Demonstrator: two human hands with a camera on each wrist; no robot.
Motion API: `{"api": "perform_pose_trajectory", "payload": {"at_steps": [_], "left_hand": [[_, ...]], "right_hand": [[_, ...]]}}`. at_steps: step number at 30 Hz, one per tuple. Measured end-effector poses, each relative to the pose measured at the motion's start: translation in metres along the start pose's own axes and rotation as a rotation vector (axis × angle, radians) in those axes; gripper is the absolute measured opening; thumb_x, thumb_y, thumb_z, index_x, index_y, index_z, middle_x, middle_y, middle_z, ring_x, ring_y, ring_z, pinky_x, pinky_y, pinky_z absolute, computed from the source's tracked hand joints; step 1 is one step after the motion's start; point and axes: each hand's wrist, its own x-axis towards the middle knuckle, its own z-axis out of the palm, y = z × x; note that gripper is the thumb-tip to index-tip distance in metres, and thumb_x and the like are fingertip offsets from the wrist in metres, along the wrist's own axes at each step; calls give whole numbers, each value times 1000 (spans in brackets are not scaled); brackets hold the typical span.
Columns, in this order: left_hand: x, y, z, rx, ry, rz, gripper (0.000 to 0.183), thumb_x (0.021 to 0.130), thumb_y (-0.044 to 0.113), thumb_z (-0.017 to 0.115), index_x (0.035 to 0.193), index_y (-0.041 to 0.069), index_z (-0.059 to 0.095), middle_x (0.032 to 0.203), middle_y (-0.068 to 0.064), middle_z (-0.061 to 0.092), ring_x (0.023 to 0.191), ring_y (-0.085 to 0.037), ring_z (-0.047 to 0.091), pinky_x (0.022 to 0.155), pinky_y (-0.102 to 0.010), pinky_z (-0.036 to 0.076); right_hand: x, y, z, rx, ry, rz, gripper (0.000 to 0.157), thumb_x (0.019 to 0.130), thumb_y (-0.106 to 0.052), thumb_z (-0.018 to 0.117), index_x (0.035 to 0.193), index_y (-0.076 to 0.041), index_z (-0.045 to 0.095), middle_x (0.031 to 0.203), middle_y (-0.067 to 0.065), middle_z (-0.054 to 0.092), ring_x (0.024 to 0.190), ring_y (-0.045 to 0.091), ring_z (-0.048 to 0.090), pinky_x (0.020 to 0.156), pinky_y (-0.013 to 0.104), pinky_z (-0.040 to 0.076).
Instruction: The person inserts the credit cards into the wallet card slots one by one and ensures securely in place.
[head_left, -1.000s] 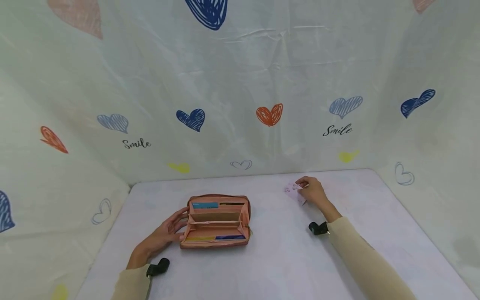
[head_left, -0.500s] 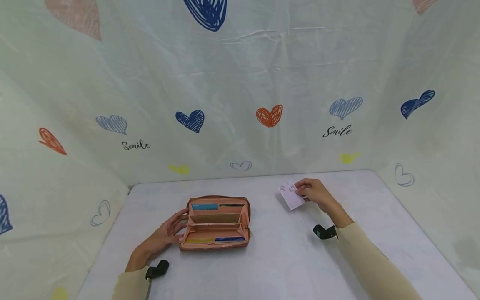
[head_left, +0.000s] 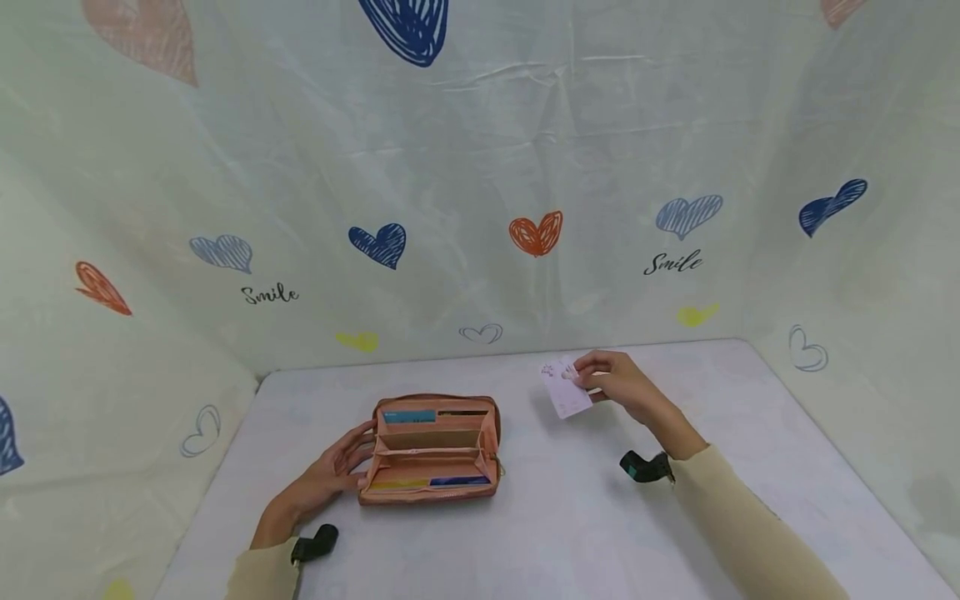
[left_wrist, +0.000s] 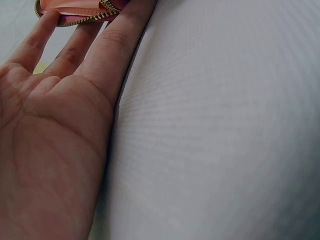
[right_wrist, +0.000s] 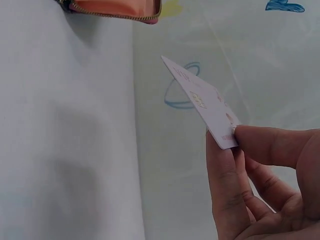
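An unzipped pink wallet lies on the table with its pockets spread. My left hand rests against its left edge, fingers fairly straight and thumb near the front corner. In the left wrist view the fingertips reach the brass zipper of the wallet. To the wallet's right, my right hand pinches a pale pink chip card by one edge, tilted above the table. The right wrist view shows thumb and fingers gripping one end of the card, its gold chip visible.
The wallet's slots hold a light blue card, a yellow card and a dark blue card. Behind the white table hangs a pale sheet printed with hearts.
My right hand has raised the chip card off the table and carried it left toward the wallet, turning its face into view. The left hand has stayed at the wallet's edge.
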Motion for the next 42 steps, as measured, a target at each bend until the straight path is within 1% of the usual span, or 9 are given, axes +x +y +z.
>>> {"api": "perform_pose_trajectory", "payload": {"at_steps": [2, 7, 12, 17, 24, 29, 34, 38, 42], "left_hand": [[0, 0, 1, 3, 6, -10, 94, 98, 3, 72, 168, 0, 9, 165, -21, 30, 133, 5, 53, 107, -19, 45], [0, 2, 1, 11, 11, -13, 95, 97, 5, 73, 168, 0, 10, 166, -25, 28, 133, 5, 52, 107, -18, 45], [-1, 3, 3, 15, 11, -18, 95, 98, 7, 73, 168, 0, 9, 166, -31, 23, 133, 5, 52, 107, -18, 45], [-1, 3, 4, 30, 23, -31, 95, 98, 7, 73, 168, 0, 9, 167, -35, 19, 132, 6, 52, 106, -17, 44], [-1, 5, 5, 24, 27, -46, 97, 97, 6, 74, 168, 1, 9, 167, -36, 17, 132, 7, 52, 105, -16, 44], [-2, 5, 4, 20, 19, -45, 97, 97, 5, 73, 168, 1, 8, 168, -36, 16, 132, 7, 51, 106, -16, 44], [-2, 4, 3, 19, 19, -40, 97, 97, 5, 73, 168, 0, 7, 167, -35, 18, 132, 7, 52, 106, -17, 44], [0, 2, 2, 19, 13, -22, 96, 97, 4, 72, 168, -1, 8, 167, -34, 21, 133, 6, 52, 106, -18, 45], [1, 2, 2, 12, 1, -4, 95, 97, 2, 71, 167, -2, 7, 166, -31, 24, 134, 5, 52, 107, -19, 45]], "right_hand": [[0, -4, 5, 18, -2, -22, 26, 98, 4, 66, 123, 12, 64, 117, 21, 66, 92, 21, 66, 73, 30, 60], [-1, -15, 19, 34, -1, -62, 23, 97, 4, 67, 120, 9, 66, 108, 15, 67, 92, 21, 66, 73, 31, 61], [0, -25, 33, 59, 16, -120, 21, 96, 6, 67, 117, 10, 67, 104, 15, 69, 88, 19, 68, 72, 31, 61], [2, -32, 46, 68, 35, -160, 21, 96, 8, 67, 117, 11, 67, 100, 16, 67, 84, 17, 69, 71, 31, 61], [4, -39, 63, 59, 23, -186, 20, 97, 8, 67, 117, 10, 68, 103, 17, 68, 81, 15, 69, 71, 32, 62], [6, -42, 74, 53, -3, -207, 20, 97, 8, 67, 116, 9, 69, 105, 18, 69, 77, 14, 67, 71, 33, 62], [8, -45, 85, 52, -18, -240, 19, 96, 9, 66, 115, 9, 69, 103, 17, 69, 74, 13, 65, 70, 34, 62], [11, -45, 93, 23, -15, -279, 17, 96, 9, 67, 113, 8, 70, 102, 17, 69, 73, 14, 64, 70, 35, 62], [13, -46, 100, -25, -2, -319, 16, 95, 9, 68, 111, 6, 71, 100, 17, 69, 73, 15, 64, 68, 31, 61]]}}
